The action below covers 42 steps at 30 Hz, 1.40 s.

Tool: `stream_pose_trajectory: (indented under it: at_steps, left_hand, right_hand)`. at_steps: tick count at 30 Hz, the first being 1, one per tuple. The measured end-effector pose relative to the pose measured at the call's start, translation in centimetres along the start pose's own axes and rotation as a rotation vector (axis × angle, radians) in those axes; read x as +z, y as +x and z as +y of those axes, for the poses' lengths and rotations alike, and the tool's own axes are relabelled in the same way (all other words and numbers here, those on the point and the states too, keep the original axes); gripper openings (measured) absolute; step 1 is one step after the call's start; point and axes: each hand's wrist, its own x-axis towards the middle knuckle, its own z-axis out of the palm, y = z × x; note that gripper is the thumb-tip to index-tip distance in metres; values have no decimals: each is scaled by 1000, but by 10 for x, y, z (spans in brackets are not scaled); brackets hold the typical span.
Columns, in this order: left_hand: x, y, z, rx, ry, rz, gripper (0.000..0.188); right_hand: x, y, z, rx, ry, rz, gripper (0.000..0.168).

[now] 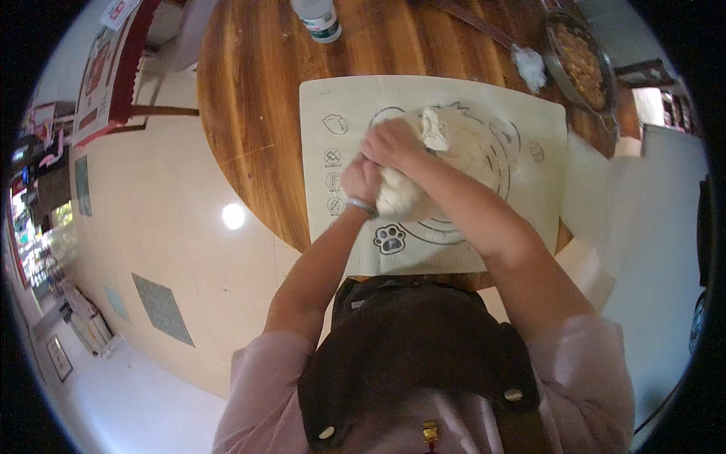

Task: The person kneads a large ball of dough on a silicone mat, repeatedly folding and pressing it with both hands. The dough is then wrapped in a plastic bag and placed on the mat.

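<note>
A large lump of pale dough (400, 196) lies on a cream kneading mat (363, 258) printed with circles and small pictures. Both hands press on the dough's left side, side by side. My left hand (361, 180), with a light bangle at the wrist, has its fingers curled at the dough's left edge. Just above it, my right hand (392, 142) is bent over the top of the dough, its fingertips hidden. Beside my right hand sits a smaller ragged piece of dough (435, 129). Flour is dusted over the mat's right half.
The mat lies on a round wooden table (249, 130). A bottle with a green and white label (322, 25) stands at the back. At the back right are a metal bowl of brownish food (581, 68) and a crumpled clear plastic piece (529, 68).
</note>
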Motion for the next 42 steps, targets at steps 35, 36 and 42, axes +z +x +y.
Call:
stream_pose_trajectory:
  at_steps: [35, 36, 42]
  left_hand:
    - [47, -77, 56, 807, 512, -487, 31]
    - [49, -65, 64, 780, 542, -502, 27]
    - [78, 16, 99, 375, 656, -540, 26]
  right_hand:
    - [12, -208, 63, 37, 93, 358, 26]
    - [12, -194, 68, 25, 38, 388, 21]
    - [44, -96, 155, 319, 139, 327, 26]
